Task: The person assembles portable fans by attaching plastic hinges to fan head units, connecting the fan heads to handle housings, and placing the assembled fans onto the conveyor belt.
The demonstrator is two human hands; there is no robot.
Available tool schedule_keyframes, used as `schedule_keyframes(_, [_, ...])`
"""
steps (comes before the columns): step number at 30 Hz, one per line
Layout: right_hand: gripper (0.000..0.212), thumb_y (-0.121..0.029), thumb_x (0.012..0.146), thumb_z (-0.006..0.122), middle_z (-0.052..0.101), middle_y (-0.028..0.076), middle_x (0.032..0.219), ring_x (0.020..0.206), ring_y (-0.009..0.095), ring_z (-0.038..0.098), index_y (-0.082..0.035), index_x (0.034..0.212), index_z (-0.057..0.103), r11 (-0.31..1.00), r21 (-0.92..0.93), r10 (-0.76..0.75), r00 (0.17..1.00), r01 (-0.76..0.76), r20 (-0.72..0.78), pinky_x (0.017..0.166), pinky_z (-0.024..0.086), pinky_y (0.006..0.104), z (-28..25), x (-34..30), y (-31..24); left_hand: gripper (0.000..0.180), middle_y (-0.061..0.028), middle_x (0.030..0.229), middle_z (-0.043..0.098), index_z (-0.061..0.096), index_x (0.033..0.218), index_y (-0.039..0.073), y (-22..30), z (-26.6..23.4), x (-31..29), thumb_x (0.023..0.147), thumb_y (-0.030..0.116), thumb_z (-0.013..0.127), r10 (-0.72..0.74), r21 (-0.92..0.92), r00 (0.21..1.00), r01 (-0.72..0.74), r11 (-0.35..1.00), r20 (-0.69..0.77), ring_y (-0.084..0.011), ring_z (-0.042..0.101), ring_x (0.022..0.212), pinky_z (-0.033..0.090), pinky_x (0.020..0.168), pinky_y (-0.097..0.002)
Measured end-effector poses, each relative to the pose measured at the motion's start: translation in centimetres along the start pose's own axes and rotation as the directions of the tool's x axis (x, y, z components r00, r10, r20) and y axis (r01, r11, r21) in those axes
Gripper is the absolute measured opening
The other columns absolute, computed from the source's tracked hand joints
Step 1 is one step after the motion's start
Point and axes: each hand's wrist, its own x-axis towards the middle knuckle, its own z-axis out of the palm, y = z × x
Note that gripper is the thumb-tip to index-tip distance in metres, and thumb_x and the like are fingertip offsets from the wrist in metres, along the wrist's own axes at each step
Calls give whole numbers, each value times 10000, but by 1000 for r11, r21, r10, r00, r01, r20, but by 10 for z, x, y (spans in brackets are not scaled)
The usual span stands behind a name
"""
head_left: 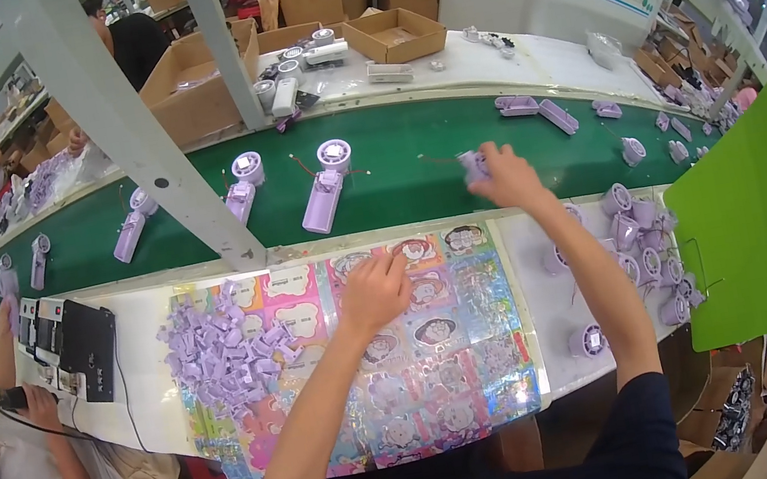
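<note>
Glossy printed mat (482,345); matt lilac plastic parts (220,353).

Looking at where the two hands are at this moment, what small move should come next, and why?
Probably the right hand should set its small purple part down on the green belt, since it is stretched out over it. The left hand rests on the colourful mat, not holding anything visible.

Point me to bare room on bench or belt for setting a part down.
Free: the mat right of the small-parts pile, below the left hand; the belt between the handheld fan and right hand. Crowded: the round housings at right.
</note>
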Motion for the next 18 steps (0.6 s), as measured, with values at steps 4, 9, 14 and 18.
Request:
schedule_keyframes(4, [722, -412, 763, 824, 634, 283, 1105, 1022, 459, 659, -16, 1288, 524, 973, 196, -152, 977, 121, 150, 862, 546, 499, -1, -56, -60, 491, -151, 1077, 603, 605, 1221, 65, 14, -7, -1, 760, 165, 741, 111, -35, 982, -118, 992, -150, -332, 638, 932, 533, 792, -447])
schedule_keyframes(9, [749, -424, 803, 796, 656, 314, 1167, 1082, 446, 653, 87, 1292, 548, 841, 496, -319, 938, 216, 133, 938, 518, 471, 6, -122, -108, 681, -167, 1256, 522, 592, 1277, 101, 59, -16, -13, 678, 274, 867, -138, -240, 988, 119, 963, -65, -393, 580, 1070, 490, 921, -489])
schedule_keyframes(14, [431, -342, 886, 772, 717, 141, 956, 899, 195, 663, 49, 1049, 697, 621, 783, -230, 963, 32, 143, 822, 521, 341, -18, -150, -119, 463, -113, 1109, 602, 615, 1078, 106, 62, -40, -40, 665, 181, 811, -325, -373, 942, 331, 867, 83, -369, 605, 1043, 488, 891, -484])
schedule_keyframes(18, [224, -213, 908, 763, 627, -2, 855, 812, 68, 545, -13, 999, 720, 535, 777, -121, 880, -332, 459, 717, 456, 247, -28, -162, -111, 435, -83, 1050, 616, 600, 1027, 87, 62, -79, -58, 630, 135, 772, -201, -401, 960, 266, 876, 197, -357, 617, 1018, 490, 883, -450])
